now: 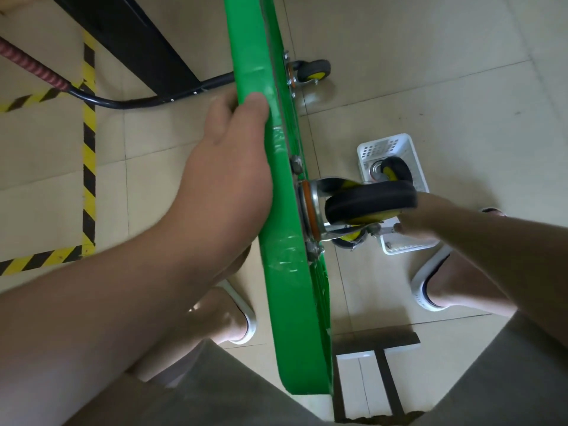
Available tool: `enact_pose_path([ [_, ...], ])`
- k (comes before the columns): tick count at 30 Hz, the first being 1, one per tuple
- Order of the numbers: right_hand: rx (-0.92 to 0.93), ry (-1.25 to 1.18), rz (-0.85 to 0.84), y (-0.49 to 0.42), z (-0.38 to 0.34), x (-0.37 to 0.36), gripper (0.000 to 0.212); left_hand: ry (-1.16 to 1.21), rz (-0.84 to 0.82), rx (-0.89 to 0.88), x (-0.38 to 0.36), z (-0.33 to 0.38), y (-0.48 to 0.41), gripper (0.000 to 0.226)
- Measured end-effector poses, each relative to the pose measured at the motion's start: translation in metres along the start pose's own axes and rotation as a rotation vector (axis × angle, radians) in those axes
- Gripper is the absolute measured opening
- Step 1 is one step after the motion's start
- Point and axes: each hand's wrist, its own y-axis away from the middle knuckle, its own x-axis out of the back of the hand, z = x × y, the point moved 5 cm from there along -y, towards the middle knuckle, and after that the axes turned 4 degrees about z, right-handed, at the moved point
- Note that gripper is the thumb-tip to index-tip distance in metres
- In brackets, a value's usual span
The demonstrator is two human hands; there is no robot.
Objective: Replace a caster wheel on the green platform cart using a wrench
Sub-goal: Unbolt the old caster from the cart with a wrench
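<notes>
The green platform cart [276, 186] stands on its side edge between my knees. My left hand [227, 167] grips its upper edge, thumb over the rim. A black caster wheel [368, 204] with a yellow hub sticks out of the underside on a silver bracket. My right hand [427, 216] reaches in just behind this wheel and pinches a silvery wrench [388, 230] at the bracket's lower side; the wheel hides most of the tool. A second caster [312, 72] is mounted farther along the deck.
A white plastic basket [384, 149] on the tiled floor holds a loose caster wheel [395, 170]. The cart's black handle tube [129, 103] lies at the left near yellow-black floor tape [89, 167]. A dark metal T-shaped stand [381, 342] sits by my right leg.
</notes>
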Motion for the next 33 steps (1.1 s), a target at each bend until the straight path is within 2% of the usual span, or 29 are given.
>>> enact_pose_path([
  [2, 0.003, -0.036, 0.024, 0.001, 0.005, 0.004, 0.029, -0.013, -0.030, -0.030, -0.001, -0.001, -0.001, 0.020],
  [5, -0.008, -0.141, 0.070, 0.008, 0.008, 0.019, 0.017, -0.090, -0.028, -0.101, 0.000, 0.006, 0.003, 0.019],
  [7, 0.001, -0.177, 0.113, 0.010, 0.007, 0.033, 0.018, -0.102, -0.030, -0.136, -0.001, 0.006, 0.002, 0.024],
  [10, 0.051, -0.167, 0.170, 0.009, 0.002, 0.057, 0.010, 0.008, -0.027, -0.063, 0.000, 0.005, 0.002, 0.024],
  [14, 0.098, -0.165, 0.247, 0.018, -0.005, 0.094, 0.020, 0.083, -0.092, -0.026, -0.002, 0.005, 0.003, 0.028],
  [21, 0.250, -0.376, 0.415, 0.072, -0.035, 0.168, 0.023, 0.106, -0.102, -0.031, -0.002, 0.005, 0.004, 0.027],
  [27, 0.394, -0.456, 0.415, 0.115, -0.069, 0.198, 0.025, 0.115, -0.108, -0.039, -0.004, 0.003, 0.003, 0.029],
  [33, 0.465, -0.530, 0.391, 0.123, -0.094, 0.196, 0.046, 0.085, -0.086, -0.061, -0.004, 0.002, 0.000, 0.029],
])
